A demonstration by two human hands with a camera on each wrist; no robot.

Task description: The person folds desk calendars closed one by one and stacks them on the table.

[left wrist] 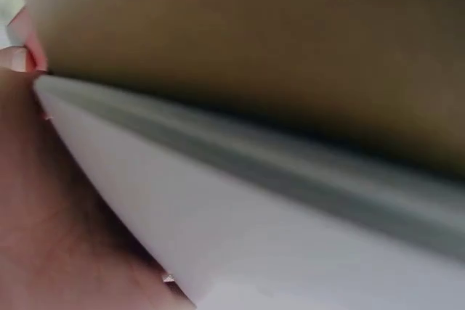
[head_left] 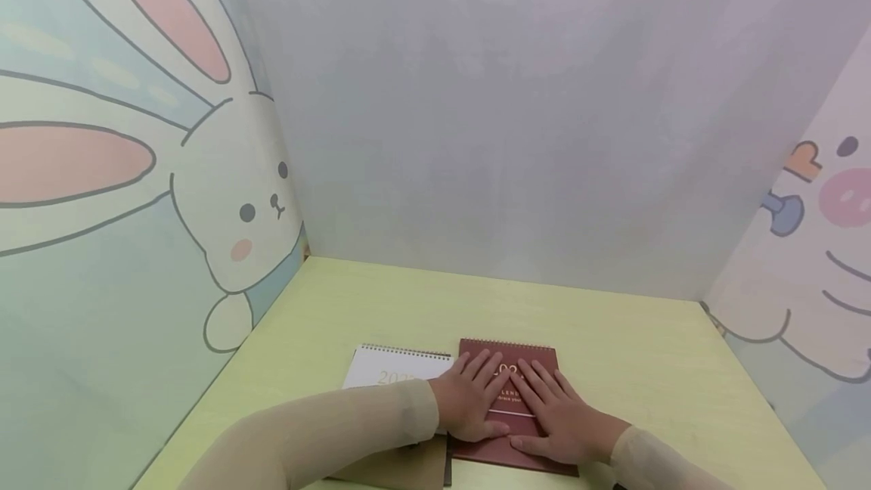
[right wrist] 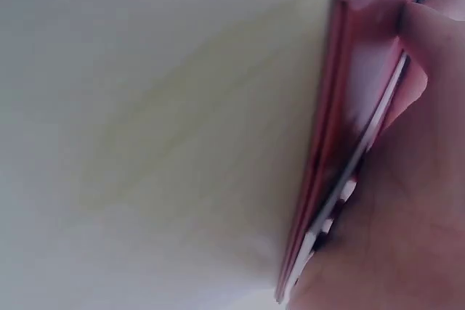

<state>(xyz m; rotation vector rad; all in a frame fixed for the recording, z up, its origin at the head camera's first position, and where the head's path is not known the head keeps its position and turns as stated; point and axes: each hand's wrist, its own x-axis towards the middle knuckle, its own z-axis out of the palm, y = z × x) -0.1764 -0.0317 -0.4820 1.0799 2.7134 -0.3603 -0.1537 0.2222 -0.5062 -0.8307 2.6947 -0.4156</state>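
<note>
A dark red spiral-bound desk calendar (head_left: 510, 456) lies flat on the table, its coil along the far edge. On its cover rests my left hand (head_left: 469, 399), fingers straight and spread. My right hand (head_left: 563, 418) lies on the calendar's right half, also with straight fingers, and the two hands almost meet in the middle. Under my left forearm is a white-covered spiral calendar (head_left: 401, 361) with a brown base (head_left: 401, 467); the sleeve hides much of it. The right wrist view shows the red calendar's edge (right wrist: 330, 143) beside the right hand.
The pale yellow table (head_left: 612, 339) reaches back to a plain grey-white wall (head_left: 503, 134). A rabbit-printed panel (head_left: 224, 195) stands on the left, and another cartoon panel (head_left: 816, 271) on the right.
</note>
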